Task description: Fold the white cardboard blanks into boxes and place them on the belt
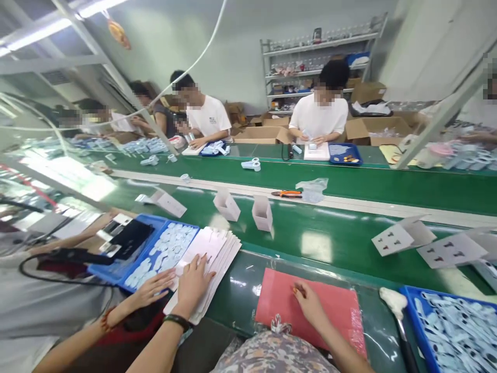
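Observation:
My left hand [192, 284], with a dark bracelet at the wrist, lies with outstretched fingers on a stack of flat white cartons [225, 254]. A co-worker's hand [155, 286], with a red bead bracelet, reaches to the left edge of the same stack. My right hand [308, 303] is over a red mat [334, 305], its fingers curled in and nothing visible in them. Left of the stack is a blue tray [163, 235] of small pale-blue plastic parts. At the far right, another blue tray [450, 331] is heaped with long pale-blue parts.
Opened white boxes [263, 213] stand on the green conveyor [341, 233]. Orange-handled pliers [287, 194] and a clear bag [312, 189] lie on the white divider. A black-handled tool with a whitish head [396, 305] lies beside the right tray. Several co-workers sit across the line.

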A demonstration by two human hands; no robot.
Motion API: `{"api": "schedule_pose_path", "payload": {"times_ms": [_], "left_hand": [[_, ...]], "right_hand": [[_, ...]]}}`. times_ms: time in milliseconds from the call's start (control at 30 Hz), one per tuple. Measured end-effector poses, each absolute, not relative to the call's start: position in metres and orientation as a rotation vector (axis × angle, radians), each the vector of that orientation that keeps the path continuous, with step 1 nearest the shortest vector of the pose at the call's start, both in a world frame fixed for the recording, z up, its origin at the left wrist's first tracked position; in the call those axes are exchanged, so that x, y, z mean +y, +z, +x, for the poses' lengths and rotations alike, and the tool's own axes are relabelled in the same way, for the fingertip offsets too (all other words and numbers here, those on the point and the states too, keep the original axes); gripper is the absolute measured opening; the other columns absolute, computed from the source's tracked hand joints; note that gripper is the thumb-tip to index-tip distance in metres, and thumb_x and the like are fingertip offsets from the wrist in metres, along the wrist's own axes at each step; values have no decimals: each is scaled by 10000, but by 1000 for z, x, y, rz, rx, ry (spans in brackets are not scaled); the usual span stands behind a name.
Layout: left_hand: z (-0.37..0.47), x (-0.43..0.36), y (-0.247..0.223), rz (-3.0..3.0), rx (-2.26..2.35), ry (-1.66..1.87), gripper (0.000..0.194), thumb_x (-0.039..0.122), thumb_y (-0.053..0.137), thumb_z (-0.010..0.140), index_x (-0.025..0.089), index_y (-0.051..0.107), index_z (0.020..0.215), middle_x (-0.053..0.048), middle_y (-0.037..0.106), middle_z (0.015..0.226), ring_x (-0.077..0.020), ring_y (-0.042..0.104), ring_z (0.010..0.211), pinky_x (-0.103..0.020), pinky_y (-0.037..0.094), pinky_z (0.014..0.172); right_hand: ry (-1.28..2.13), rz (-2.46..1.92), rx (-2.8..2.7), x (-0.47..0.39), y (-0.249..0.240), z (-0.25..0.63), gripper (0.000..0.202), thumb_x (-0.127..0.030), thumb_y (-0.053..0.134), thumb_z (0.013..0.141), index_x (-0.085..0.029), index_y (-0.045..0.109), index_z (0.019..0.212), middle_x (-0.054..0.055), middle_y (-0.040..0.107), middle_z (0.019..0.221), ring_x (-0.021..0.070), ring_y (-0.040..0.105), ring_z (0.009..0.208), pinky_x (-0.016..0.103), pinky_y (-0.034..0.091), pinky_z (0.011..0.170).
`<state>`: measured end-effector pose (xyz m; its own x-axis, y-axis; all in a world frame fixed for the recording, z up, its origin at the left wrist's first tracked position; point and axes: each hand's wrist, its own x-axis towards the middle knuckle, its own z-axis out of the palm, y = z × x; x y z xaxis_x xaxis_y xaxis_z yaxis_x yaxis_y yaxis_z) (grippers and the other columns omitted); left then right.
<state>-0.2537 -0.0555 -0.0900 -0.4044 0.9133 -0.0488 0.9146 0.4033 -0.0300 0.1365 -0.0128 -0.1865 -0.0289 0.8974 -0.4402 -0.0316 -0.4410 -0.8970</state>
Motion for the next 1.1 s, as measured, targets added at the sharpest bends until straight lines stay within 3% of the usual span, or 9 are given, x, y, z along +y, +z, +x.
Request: {"api": "schedule_pose_path", "payload": {"times_ms": [100,233,433,567,733,867,1100], "left_hand": [[-258,-57,-85,1664,2571,60,499,301,533,946,111,642,1395,-252,573,1492,-431,575,1246,-579,468,1052],[-277,-66,-85,1681,2407,229,439,284,587,938,192,694,1354,-185,623,1459,-386,573,1255,-543,448,1111],[-289,-91,-97,1692,2247,377,345,288,561,959,256,769,1232,-116,653,1420,-338,572,1282,-517,447,1152],[-277,-97,-102,1702,2190,500,362,302,593,951,244,746,1274,-149,643,1421,-363,568,1296,-548,456,1142],[-269,-99,-102,1707,2144,605,383,319,584,964,233,720,1312,-153,665,1403,-352,609,1256,-536,488,1120],[-264,-102,-103,1706,2147,661,368,290,575,962,221,728,1289,-154,683,1383,-338,629,1242,-534,507,1114],[-269,-109,-83,1701,2262,794,375,340,526,1004,233,701,1317,-133,687,1364,-311,617,1273,-537,507,1122]], "right_hand": [[1631,-1488,-1023,-11,-169,106,256,-367,797,628,-268,793,864,110,812,1031,372,749,1061,554,541,1050],[1751,-1443,-1126,-5,-154,66,319,-438,803,631,-246,786,886,101,809,1025,344,744,1042,543,526,1057],[1980,-1372,-1145,0,-141,-8,476,-526,797,684,-216,769,1044,93,807,1007,260,765,849,400,606,768],[1970,-1421,-1092,19,-136,-71,462,-489,743,775,-211,715,1143,84,797,1079,229,772,905,321,593,730],[1821,-1573,-1082,44,-140,-124,272,-396,688,806,-186,682,978,95,783,949,247,752,918,330,577,770],[1678,-1661,-1086,50,-143,-131,315,-376,745,744,-205,646,990,118,759,1010,282,712,1018,353,554,830],[1857,-1399,-1077,36,-123,-98,399,-481,831,638,-250,555,810,-12,663,733,211,673,761,327,554,717]]}}
